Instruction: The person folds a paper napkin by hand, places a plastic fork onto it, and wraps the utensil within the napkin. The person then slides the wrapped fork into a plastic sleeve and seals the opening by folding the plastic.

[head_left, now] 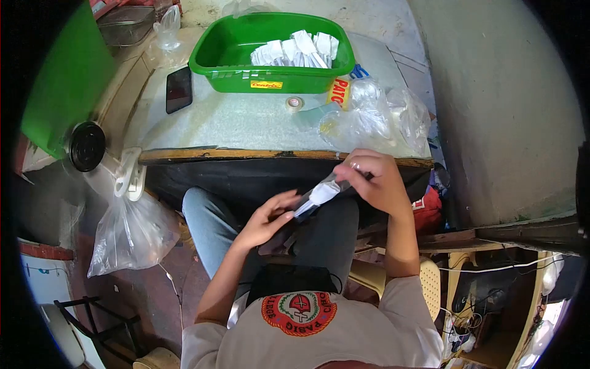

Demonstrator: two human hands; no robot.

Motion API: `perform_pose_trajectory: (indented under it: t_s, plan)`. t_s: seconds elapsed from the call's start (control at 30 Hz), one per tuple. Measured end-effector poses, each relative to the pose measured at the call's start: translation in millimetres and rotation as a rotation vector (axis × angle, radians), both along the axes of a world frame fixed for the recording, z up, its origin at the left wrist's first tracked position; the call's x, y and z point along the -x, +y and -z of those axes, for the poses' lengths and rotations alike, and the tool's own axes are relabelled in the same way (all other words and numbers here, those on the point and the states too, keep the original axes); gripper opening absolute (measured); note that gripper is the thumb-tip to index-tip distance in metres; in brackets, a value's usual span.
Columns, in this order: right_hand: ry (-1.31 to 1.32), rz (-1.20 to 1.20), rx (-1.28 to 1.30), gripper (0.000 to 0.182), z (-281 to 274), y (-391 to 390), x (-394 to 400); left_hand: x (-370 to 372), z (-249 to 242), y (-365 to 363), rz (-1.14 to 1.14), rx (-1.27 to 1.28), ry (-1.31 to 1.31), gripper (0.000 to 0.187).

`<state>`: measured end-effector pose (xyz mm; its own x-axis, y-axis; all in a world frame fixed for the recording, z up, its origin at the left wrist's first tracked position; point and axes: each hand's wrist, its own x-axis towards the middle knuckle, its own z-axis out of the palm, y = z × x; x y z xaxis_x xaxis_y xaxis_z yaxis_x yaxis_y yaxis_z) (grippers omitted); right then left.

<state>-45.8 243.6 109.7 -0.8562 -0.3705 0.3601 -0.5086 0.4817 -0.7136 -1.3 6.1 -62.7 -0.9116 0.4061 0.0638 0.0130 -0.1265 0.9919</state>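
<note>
Above my lap, a narrow clear plastic packet [324, 192] slants between my two hands, with a white folded, tissue-like piece inside. My left hand [267, 220] grips its lower end between thumb and fingers. At its upper end, my right hand [375, 181] pinches the plastic with thumb and forefinger. On the table ahead stands a green basin [227, 77] holding several similar white pieces [298, 50]. Loose clear plastic bags [369, 120] lie near the table's right front edge, beyond my right hand.
A phone [179, 90] and a tape roll [294, 103] lie on the table [239, 126]. A yellow and red pack [338, 93] sits by the basin. At left hangs a clear plastic bag [132, 237]. A grey wall [504, 111] stands at right.
</note>
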Motion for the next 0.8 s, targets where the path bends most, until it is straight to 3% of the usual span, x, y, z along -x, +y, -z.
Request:
perform_pose_trajectory:
  t_s: [0.07,0.1,0.17,0.2,0.27,0.3,0.33,0.4,0.47,0.63,0.73,0.8]
  plan:
    - [0.128,-0.173,-0.059,0.009,-1,-5,-3,8,-29,15,-0.066,0.038,0.205,0.048]
    - [0.149,-0.177,-0.088,0.007,-1,-6,-6,14,-41,24,-0.066,0.037,0.206,0.048]
    - [0.182,-0.19,-0.131,0.007,-7,-9,-9,23,-57,37,-0.065,0.076,0.506,0.05]
    - [0.213,-0.204,-0.173,0.007,-10,-9,-11,24,-59,39,-0.059,0.072,0.509,0.05]
    - [0.196,-0.204,-0.202,0.007,-12,-4,-14,27,-61,44,0.181,0.02,0.437,0.047]
    - [0.183,-0.22,-0.218,0.008,-12,-2,-15,27,-64,48,0.215,-0.002,0.415,0.036]
    - [0.169,-0.238,-0.234,0.009,-12,0,-16,26,-66,50,0.222,-0.003,0.416,0.036]
    - [0.166,-0.231,-0.282,0.009,-14,4,-17,20,-68,53,0.307,-0.183,0.207,0.027]
    - [0.16,-0.226,-0.327,0.01,-14,10,-19,15,-62,55,0.28,-0.206,0.153,0.02]
    - [-0.061,-0.34,-0.075,0.016,-18,23,-22,12,-56,43,0.306,-0.055,0.214,0.024]
    - [-0.099,-0.388,-0.162,0.018,-14,36,-20,5,-66,45,0.256,-0.156,0.018,0.023]
    - [-0.129,-0.361,-0.178,0.018,-16,42,-20,4,-64,43,0.309,-0.115,0.069,0.024]
